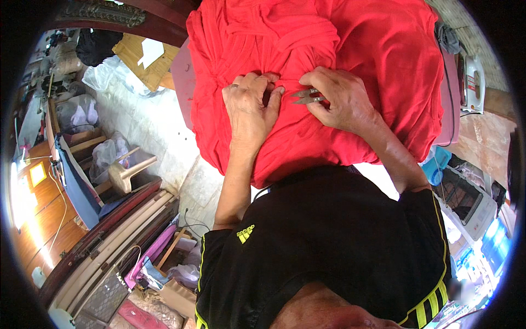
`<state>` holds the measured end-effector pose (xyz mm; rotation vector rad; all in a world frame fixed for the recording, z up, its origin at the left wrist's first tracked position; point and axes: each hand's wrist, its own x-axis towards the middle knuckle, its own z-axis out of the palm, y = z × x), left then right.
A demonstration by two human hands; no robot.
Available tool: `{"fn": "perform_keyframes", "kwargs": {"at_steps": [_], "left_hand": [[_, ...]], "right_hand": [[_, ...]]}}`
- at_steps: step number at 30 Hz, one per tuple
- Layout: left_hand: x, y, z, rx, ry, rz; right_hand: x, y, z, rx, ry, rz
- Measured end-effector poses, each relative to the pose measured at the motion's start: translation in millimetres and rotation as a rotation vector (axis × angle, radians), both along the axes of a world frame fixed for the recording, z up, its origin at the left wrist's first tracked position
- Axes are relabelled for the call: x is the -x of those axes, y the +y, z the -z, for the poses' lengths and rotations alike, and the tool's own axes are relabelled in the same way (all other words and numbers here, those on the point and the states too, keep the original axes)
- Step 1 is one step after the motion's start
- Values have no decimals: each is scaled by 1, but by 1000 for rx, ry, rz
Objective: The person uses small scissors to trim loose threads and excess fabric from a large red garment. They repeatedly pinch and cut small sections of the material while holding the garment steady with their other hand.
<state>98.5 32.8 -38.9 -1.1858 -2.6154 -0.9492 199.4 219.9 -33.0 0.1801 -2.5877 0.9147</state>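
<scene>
A large, rumpled red cloth (383, 66) is spread in front of me, with gathered folds and seams toward its upper middle. My left hand (246, 107) rests on it, fingers curled and pinching a fold; a ring shows on one finger. Close by on the right, my right hand (344, 101) is closed around a small pair of metal thread snips (307, 97). Their pointed blades stick out toward my left hand, slightly apart. The right thumb and fingertips also meet the cloth, while the snips' handles are hidden inside the palm.
Under the cloth is a mauve tabletop (183, 77). An iron (474, 85) stands at the far right, a dark cord near it. On the left lie a wooden board (129, 52), clear plastic bags (107, 74) and stacked wooden frames (115, 241). A blue plastic container (436, 164) sits lower right.
</scene>
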Motion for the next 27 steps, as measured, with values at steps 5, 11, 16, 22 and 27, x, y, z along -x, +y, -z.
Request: {"fn": "perform_keyframes", "kwargs": {"at_steps": [5, 11, 16, 22, 27], "left_hand": [[0, 1, -6, 22, -14, 24], [5, 0, -1, 47, 57, 89], [12, -3, 14, -50, 50, 31], [11, -10, -1, -114, -141, 123], [8, -12, 15, -141, 72, 104]], "right_hand": [[0, 3, 11, -20, 111, -32], [2, 1, 10, 23, 86, -3], [2, 1, 6, 51, 40, -3], [2, 2, 7, 54, 10, 8], [0, -4, -6, 160, -16, -4]]}}
